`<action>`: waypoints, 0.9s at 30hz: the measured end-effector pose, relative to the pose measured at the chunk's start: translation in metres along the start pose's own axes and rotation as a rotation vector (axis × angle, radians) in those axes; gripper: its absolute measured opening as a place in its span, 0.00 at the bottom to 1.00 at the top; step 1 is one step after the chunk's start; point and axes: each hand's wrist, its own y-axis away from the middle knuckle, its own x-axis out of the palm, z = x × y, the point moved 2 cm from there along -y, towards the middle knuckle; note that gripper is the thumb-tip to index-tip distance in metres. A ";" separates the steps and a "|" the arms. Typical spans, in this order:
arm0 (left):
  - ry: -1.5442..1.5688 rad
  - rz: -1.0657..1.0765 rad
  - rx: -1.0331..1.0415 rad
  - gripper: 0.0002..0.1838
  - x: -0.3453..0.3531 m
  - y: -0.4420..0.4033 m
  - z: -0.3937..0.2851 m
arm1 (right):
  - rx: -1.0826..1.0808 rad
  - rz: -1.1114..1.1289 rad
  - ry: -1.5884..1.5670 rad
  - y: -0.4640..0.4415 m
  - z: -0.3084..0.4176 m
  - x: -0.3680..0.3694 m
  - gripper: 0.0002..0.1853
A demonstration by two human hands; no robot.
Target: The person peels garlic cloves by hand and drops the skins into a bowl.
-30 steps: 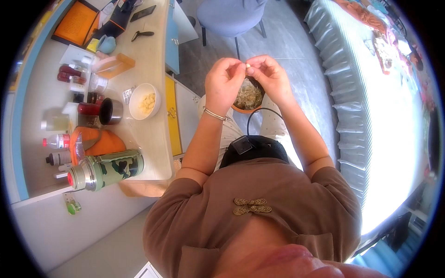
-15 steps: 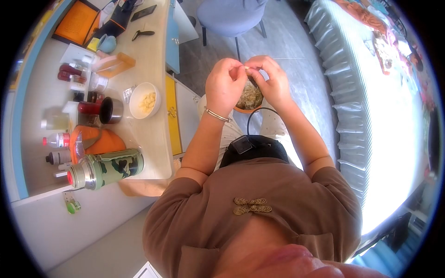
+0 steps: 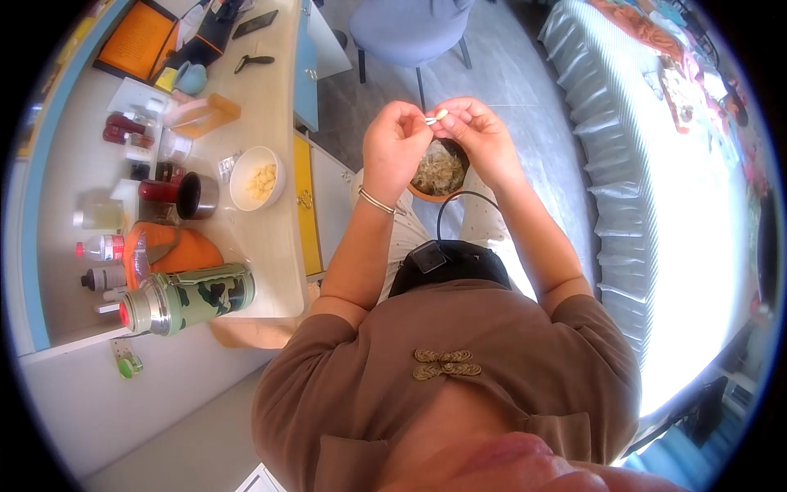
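Observation:
My left hand, a bangle on its wrist, pinches a small white strip, which looks like garlic skin. Close beside it, the thumb and fingers of my right hand are closed on a pale garlic clove. Both hands are raised over an orange-rimmed bowl between my knees, filled with papery peelings. To the left, a white bowl on the desk holds several peeled pale cloves.
On the desk stand a camouflage thermos, a dark pot, bottles and a black peeler. A grey chair is ahead. Along the right runs a bed with a ruffled cover.
My fingertips have drawn slightly apart, and the clove and white strip now show between them. My right hand has shifted a little to the right, uncovering more of the peelings.

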 end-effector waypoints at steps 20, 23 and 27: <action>-0.044 0.004 0.163 0.02 0.002 -0.001 0.005 | -0.167 -0.134 0.235 0.004 0.000 0.006 0.06; -0.092 0.002 0.180 0.02 0.002 0.001 0.000 | -0.324 -0.142 0.610 0.005 0.011 0.008 0.05; -0.151 0.000 0.175 0.02 0.001 0.002 -0.003 | -0.426 -0.119 0.727 0.006 0.018 0.012 0.05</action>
